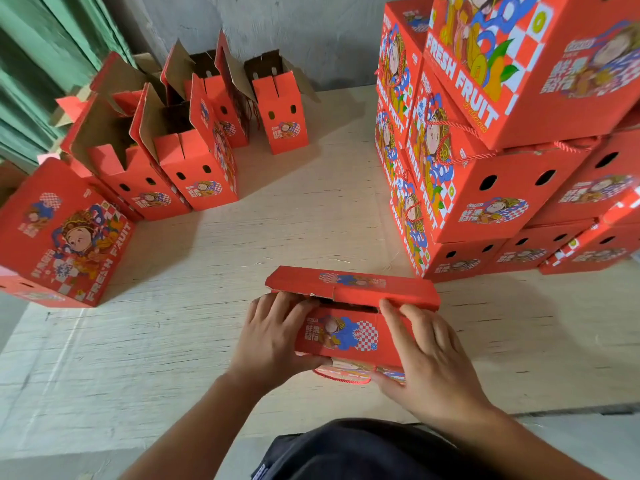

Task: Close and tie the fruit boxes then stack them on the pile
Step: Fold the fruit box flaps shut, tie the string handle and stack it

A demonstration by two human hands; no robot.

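Dark cloth [349, 452] fills the near bottom edge, and from either side of it two bare forearms reach forward to a red fruit box [346, 317] standing on the pale board floor [173, 341] near the middle. Its near top flap, printed with a cartoon figure and a checkered patch, is folded down, while the far flap lies almost flat above it with a dark gap left between the two. At the left end of the box, the left hand [273, 337] grasps it, fingers curled over the top edge into the gap and thumb pressed under the near flap. Over the right end, the right hand [426, 355] lies with fingers spread and fairly straight, pressing on the flap rather than gripping it. A red cord handle [343, 378] loops out below the box between the two hands. To the far left stand several open boxes [194, 157] with their brown flaps raised, and a closed box [65, 233] lies tilted on its side at the left edge. On the right rises the pile of closed boxes [502, 150], stacked several high against a grey wall [311, 36].
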